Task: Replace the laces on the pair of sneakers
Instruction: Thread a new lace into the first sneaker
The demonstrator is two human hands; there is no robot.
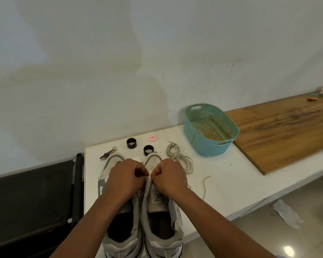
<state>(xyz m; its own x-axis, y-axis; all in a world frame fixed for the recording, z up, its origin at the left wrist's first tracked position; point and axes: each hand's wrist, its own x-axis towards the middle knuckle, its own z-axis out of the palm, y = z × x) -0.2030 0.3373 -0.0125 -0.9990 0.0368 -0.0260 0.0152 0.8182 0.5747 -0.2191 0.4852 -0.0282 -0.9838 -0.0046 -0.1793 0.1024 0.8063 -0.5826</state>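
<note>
Pinching right sneaker [162,207] lace: both hands, left [124,178], right [169,176] | basket [211,144]: lace inside

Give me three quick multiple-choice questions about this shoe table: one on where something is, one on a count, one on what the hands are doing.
1. Where does the loose lace lie?
A. right of the sneakers
B. inside the basket
C. on the floor

2. How many black rings stand beyond the shoes?
A. one
B. two
C. four

3. What are the hands doing?
A. resting flat
B. pinching at the right sneaker
C. lifting the basket

Answers: 1 A, it coils beside the toes. 2 B, two show. 3 B, left hand and right hand curl together over its tongue.
</note>
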